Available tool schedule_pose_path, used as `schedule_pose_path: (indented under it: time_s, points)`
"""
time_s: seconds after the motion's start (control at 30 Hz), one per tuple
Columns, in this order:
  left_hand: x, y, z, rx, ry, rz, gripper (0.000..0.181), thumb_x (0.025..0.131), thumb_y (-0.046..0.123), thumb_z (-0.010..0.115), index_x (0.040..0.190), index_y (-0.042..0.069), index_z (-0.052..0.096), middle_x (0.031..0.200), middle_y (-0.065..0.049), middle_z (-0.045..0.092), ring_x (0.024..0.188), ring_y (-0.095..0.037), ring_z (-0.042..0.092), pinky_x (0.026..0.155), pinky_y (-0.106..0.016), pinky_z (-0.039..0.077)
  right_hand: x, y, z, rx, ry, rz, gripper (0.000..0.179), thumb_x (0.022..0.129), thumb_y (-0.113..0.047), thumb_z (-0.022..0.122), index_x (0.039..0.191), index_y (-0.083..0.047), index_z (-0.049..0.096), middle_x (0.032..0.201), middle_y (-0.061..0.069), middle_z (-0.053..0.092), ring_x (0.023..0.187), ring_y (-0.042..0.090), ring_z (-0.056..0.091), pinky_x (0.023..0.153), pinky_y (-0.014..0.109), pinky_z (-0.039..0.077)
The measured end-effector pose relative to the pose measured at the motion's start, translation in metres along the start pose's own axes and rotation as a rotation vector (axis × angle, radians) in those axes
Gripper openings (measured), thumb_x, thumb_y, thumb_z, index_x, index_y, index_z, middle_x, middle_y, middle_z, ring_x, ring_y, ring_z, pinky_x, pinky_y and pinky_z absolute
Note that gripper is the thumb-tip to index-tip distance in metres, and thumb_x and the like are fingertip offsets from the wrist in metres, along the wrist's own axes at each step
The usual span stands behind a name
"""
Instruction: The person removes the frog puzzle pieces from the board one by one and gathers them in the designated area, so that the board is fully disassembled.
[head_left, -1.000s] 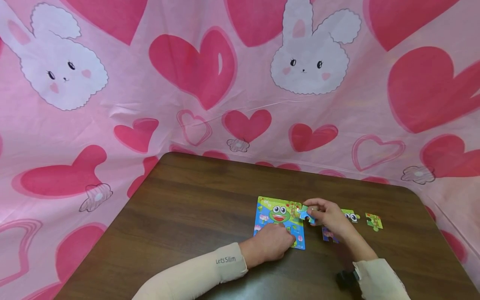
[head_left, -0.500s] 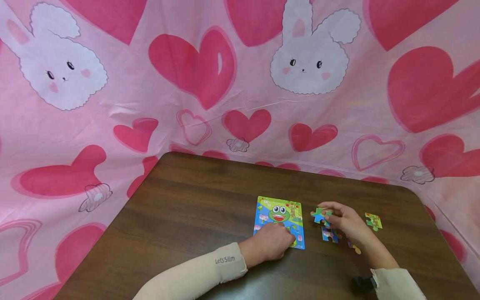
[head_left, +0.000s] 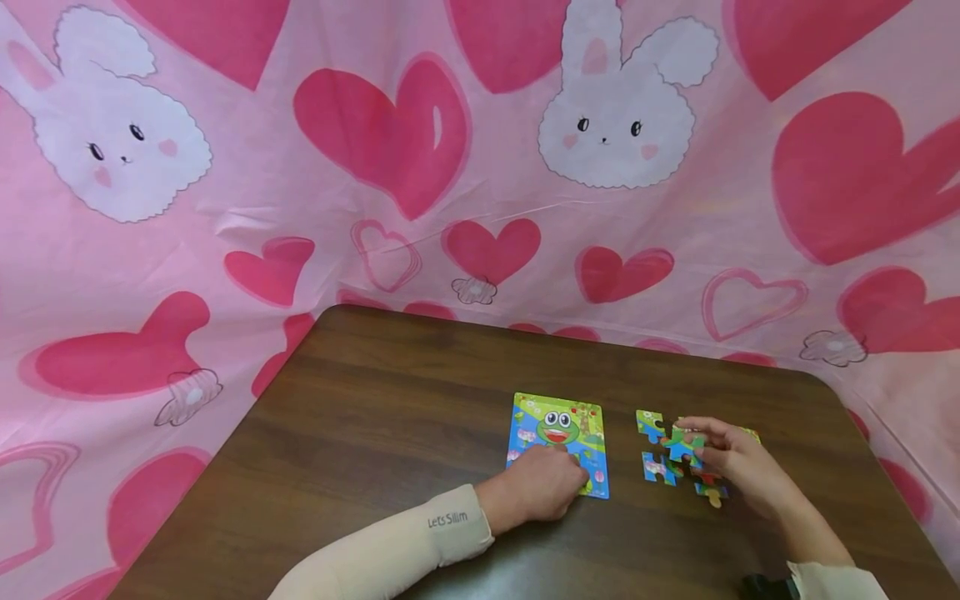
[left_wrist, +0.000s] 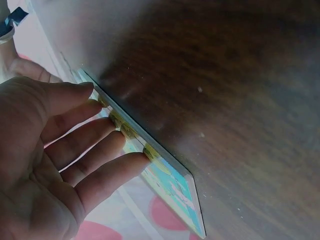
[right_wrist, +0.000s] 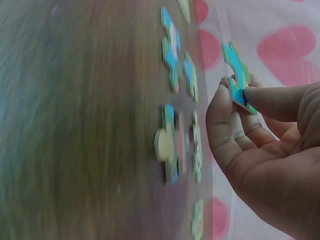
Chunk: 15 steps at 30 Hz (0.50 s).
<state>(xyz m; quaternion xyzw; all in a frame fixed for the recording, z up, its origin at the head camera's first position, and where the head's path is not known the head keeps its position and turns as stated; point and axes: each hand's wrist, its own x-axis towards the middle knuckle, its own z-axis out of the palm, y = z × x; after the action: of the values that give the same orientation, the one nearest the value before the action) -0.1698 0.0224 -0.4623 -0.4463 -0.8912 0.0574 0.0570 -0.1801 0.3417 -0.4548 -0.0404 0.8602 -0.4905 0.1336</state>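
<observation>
The frog picture board (head_left: 557, 423) lies flat on the table, and my left hand (head_left: 542, 483) rests on its lower part. In the left wrist view the fingertips touch the board's face (left_wrist: 175, 185), with the thumb by its near edge. My right hand (head_left: 753, 471) pinches a blue and green puzzle piece (right_wrist: 240, 80) between thumb and fingers, raised above the table. Below and around it lie loose puzzle pieces: a green and blue one (head_left: 649, 423), a blue one (head_left: 656, 468) and one with a yellowish tab (head_left: 711, 492). The hand partly hides others.
The brown wooden table (head_left: 405, 417) reaches left and in front of the board. A pink cloth (head_left: 510, 192) with hearts and rabbits hangs along its back and left edges. Another piece (head_left: 752, 434) shows just behind my right hand.
My right hand has moved right, away from the board's right edge, with a piece still pinched. Pieces left of it have come into sight. My left hand has stayed on the board.
</observation>
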Motion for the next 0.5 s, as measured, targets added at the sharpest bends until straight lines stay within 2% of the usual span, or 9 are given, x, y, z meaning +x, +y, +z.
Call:
schedule_pose_path:
  time_s: [0.23,0.3,0.37,0.43,0.5]
  points:
    - [0.0,-0.001,0.001,-0.002,-0.006,0.003,0.005,0.091,0.028,0.07,0.086,0.026,0.073,0.084,0.012,0.072,0.075,-0.008,0.064,0.057,-0.028,0.052,-0.009,0.015,-0.013,-0.045,0.018,-0.007,0.044,0.101,-0.007,0.056,0.141,0.007,0.047,0.124,0.018,0.063,0.095,-0.001,0.061,0.076,0.029,0.057]
    - [0.0,-0.001,0.001,-0.002,-0.008,0.003,0.006,0.091,0.028,0.07,0.086,0.026,0.073,0.084,0.012,0.072,0.075,-0.008,0.064,0.057,-0.028,0.052,-0.011,0.02,-0.017,-0.053,0.019,-0.011,0.044,0.101,-0.008,0.057,0.141,0.007,0.048,0.122,0.008,0.065,0.094,-0.002,0.061,0.076,0.029,0.057]
    - [0.0,-0.001,0.001,0.001,-0.007,0.004,0.008,0.092,0.029,0.07,0.085,0.026,0.073,0.083,0.012,0.071,0.074,-0.008,0.064,0.057,-0.028,0.052,-0.013,0.025,-0.02,-0.054,0.027,-0.015,0.043,0.101,-0.008,0.058,0.141,0.007,0.048,0.117,-0.007,0.066,0.093,-0.001,0.062,0.075,0.029,0.057]
    - [0.0,-0.001,0.001,0.003,-0.004,0.005,0.009,0.092,0.029,0.069,0.084,0.026,0.073,0.082,0.012,0.071,0.074,-0.008,0.063,0.057,-0.028,0.051,-0.015,0.029,-0.024,-0.061,0.031,-0.015,0.043,0.101,-0.007,0.058,0.14,0.008,0.049,0.112,-0.023,0.062,0.093,-0.003,0.061,0.075,0.028,0.056]
    - [0.0,-0.001,0.001,0.006,-0.002,0.006,0.009,0.092,0.029,0.069,0.084,0.026,0.073,0.081,0.012,0.071,0.074,-0.008,0.063,0.056,-0.028,0.051,-0.018,0.033,-0.027,-0.064,0.03,-0.015,0.042,0.101,-0.008,0.058,0.139,0.008,0.05,0.109,-0.031,0.058,0.094,-0.006,0.06,0.075,0.028,0.057]
